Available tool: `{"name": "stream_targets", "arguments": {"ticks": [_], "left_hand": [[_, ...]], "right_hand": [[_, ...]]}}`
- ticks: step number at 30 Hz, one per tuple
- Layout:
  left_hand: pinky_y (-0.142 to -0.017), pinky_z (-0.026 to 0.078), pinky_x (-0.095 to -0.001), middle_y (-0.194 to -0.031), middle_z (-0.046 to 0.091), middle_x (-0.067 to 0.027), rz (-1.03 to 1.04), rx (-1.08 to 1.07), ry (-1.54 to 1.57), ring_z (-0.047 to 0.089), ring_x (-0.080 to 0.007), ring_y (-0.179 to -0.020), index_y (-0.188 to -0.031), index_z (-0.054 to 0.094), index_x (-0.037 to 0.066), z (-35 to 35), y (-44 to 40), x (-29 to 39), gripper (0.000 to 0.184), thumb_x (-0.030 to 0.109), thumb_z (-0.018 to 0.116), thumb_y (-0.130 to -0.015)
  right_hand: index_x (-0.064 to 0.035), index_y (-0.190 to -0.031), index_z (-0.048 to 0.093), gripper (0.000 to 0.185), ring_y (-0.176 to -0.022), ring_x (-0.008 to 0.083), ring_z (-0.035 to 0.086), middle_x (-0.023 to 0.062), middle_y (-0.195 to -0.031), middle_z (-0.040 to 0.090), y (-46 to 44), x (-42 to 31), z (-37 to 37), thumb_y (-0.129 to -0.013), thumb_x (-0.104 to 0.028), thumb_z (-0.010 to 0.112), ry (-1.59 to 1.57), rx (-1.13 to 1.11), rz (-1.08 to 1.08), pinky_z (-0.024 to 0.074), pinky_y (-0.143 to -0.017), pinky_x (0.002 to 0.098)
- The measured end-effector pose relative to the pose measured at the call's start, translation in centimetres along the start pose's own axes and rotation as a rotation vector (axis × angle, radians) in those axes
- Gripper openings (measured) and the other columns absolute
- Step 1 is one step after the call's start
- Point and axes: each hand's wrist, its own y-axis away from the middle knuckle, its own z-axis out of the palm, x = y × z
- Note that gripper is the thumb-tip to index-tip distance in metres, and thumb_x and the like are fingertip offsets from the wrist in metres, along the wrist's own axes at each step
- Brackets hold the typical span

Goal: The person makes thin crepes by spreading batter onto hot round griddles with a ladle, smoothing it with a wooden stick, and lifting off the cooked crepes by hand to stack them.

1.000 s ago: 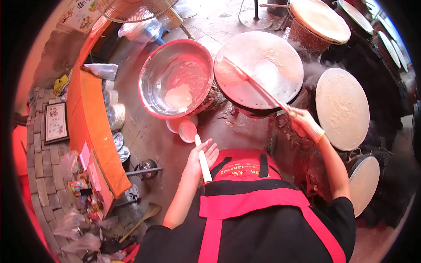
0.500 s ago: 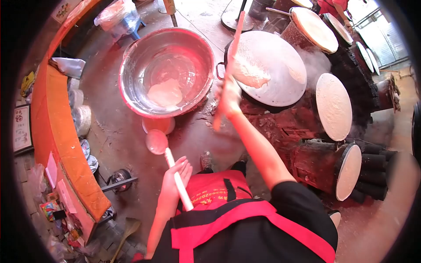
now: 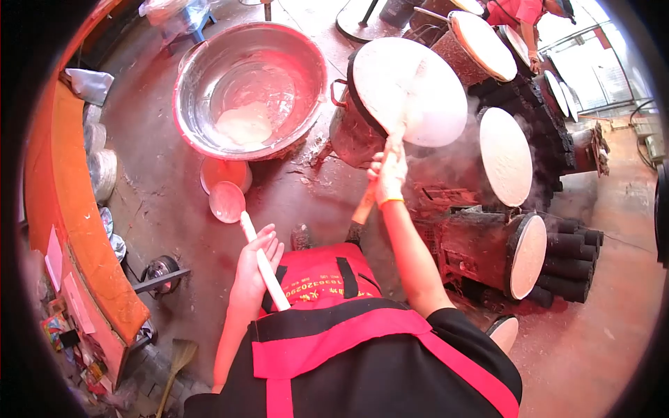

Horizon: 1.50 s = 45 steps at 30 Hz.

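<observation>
My left hand [image 3: 255, 268] holds the white handle of a ladle [image 3: 227, 202], its fingers partly spread and the handle resting across the palm and thumb. The ladle's round bowl hangs beside a small tub [image 3: 214, 172]. In my right hand [image 3: 390, 171] is a long flat wooden stick [image 3: 365, 202]; its far part lies over the round griddle [image 3: 439, 90], which bears a pale layer. Left of the griddle stands a big metal basin [image 3: 182, 104] with pale batter [image 3: 245, 124] at its bottom.
Several round griddles stand to the right, among them one [image 3: 506, 157] steaming and one [image 3: 528, 256] nearer me. Black cylinders [image 3: 571, 265] lie beyond them. Another person [image 3: 516, 10] is at the top right. An orange counter [image 3: 70, 202] curves along the left; a broom [image 3: 178, 359] lies below.
The stick has swept across the griddle and now points away from me over it. My right hand is lower than at first. The view has shifted to the right, with the ladle still held.
</observation>
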Motion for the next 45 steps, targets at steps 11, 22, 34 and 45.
{"name": "stream_targets", "arguments": {"ticks": [11, 22, 34, 45], "left_hand": [[-0.101, 0.045, -0.0339, -0.112, 0.051, -0.0085, -0.017, -0.085, -0.068, 0.049, -0.0194, -0.115, -0.115, 0.056, 0.003, 6.1, 0.3, -2.7, 0.027, 0.004, 0.056, -0.087], [-0.096, 0.049, -0.0327, -0.107, 0.051, -0.0066, -0.033, -0.117, -0.132, 0.051, -0.0177, -0.110, -0.114, 0.057, 0.005, 12.5, -0.7, -7.9, 0.025, 0.005, 0.056, -0.088], [-0.090, 0.052, -0.0349, -0.105, 0.057, -0.0093, -0.028, -0.063, -0.180, 0.057, -0.0211, -0.100, -0.118, 0.056, 0.004, 19.3, -1.6, -13.8, 0.028, 0.007, 0.056, -0.089], [-0.039, 0.030, -0.0162, -0.075, 0.052, -0.0038, 0.030, -0.267, -0.124, 0.040, -0.0043, -0.051, -0.104, 0.054, 0.003, 21.8, -1.3, -15.4, 0.015, 0.010, 0.058, -0.092]], "right_hand": [[-0.0209, -0.138, 0.041, 0.044, -0.046, 0.0062, 0.038, 0.0019, -0.070, 0.052, 0.0, -0.2, -0.8, -0.096, -0.030, 0.051, 0.108, -0.406, 0.143, 0.0344, -0.042, 0.0208], [-0.0134, -0.120, 0.050, 0.030, -0.043, 0.0050, 0.034, 0.0003, -0.067, 0.049, -2.8, -6.9, -8.7, -0.096, -0.031, 0.049, 0.217, -0.429, 0.156, 0.0302, -0.038, 0.0206], [-0.0136, -0.121, 0.052, 0.033, -0.044, 0.0059, 0.036, 0.0013, -0.068, 0.050, -7.3, -11.1, -18.3, -0.095, -0.034, 0.053, 0.254, -0.564, 0.284, 0.0304, -0.039, 0.0210], [-0.0238, -0.140, 0.042, 0.045, -0.045, 0.0052, 0.038, -0.0011, -0.067, 0.050, -13.1, -15.8, -16.2, -0.096, -0.030, 0.051, 0.480, -0.331, -0.096, 0.0322, -0.037, 0.0201]]}}
